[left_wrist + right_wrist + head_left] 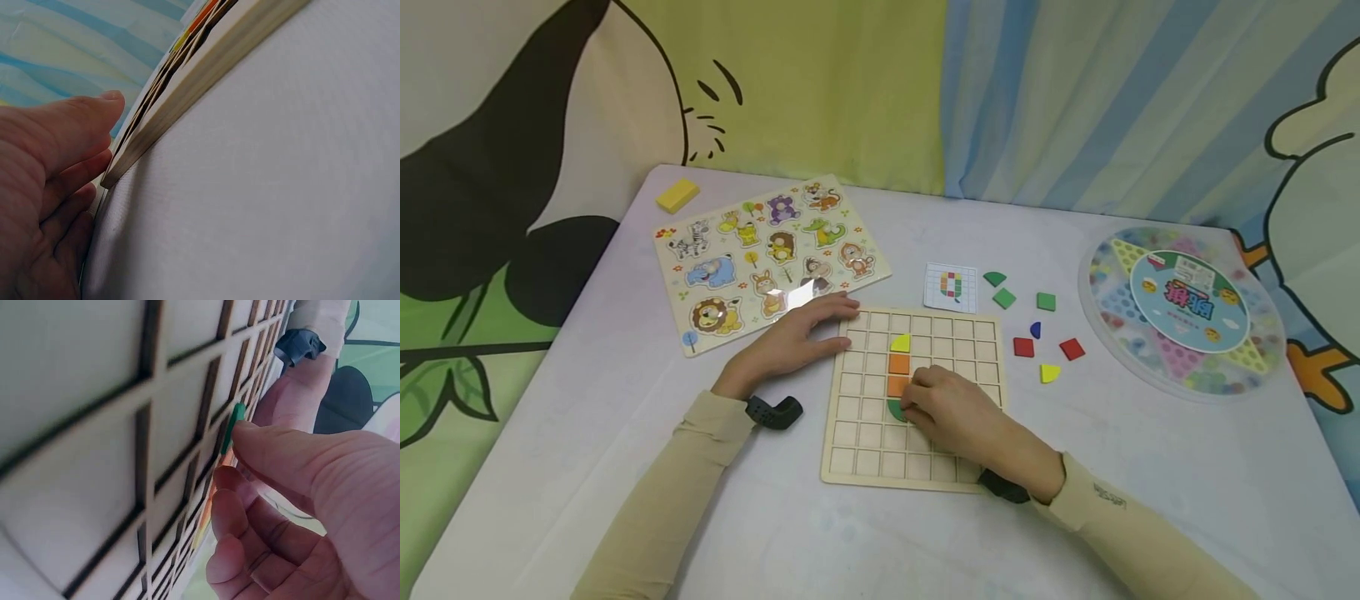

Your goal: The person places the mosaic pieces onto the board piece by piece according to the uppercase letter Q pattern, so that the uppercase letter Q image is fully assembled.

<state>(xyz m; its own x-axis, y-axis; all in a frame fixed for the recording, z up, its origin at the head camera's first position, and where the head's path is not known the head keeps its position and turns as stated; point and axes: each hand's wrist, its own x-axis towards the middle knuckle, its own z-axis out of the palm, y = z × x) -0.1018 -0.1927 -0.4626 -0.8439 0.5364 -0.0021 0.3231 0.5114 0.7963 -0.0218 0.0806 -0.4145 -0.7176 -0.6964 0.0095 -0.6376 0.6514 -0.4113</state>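
- A person's ribbed-cuff-free beige cloth sleeves [638,510] reach over a smooth white tabletop [760,533], a black wrist device [775,412] beside the left cuff.
- The right hand [958,410] is narrow, fingers curled, pinching a flat green piece with a curved edge [896,409] at a cell of the board, directly below the orange column.
- Under that hand lies a pale wooden square board [830,467], its thin raised strips forming a grid of shallow cells.
- In one column sit two flat orange squares [898,375] and, above them, a yellow quarter-circle [900,342].
- The left hand [793,335] is relaxed and spread, thumb apart from the fingers, at the board's far left corner.
- Right of the board lie loose flat shapes: a yellow quarter-circle piece [1049,373], two red squares [1023,347], a blue half-disc [1036,330], two green squares [1046,302] and a green quarter-circle [995,278].
- Just beyond the board is a white gridded card [951,292] printed with a coloured pattern.
- Farther right rests a round, clear plastic case [1093,283] with a blue label.
- Farther left lie a glossy animal puzzle board [676,290] and a yellow rectangular block [677,196].
- Behind hangs softly folded, striped cloth [1075,100].
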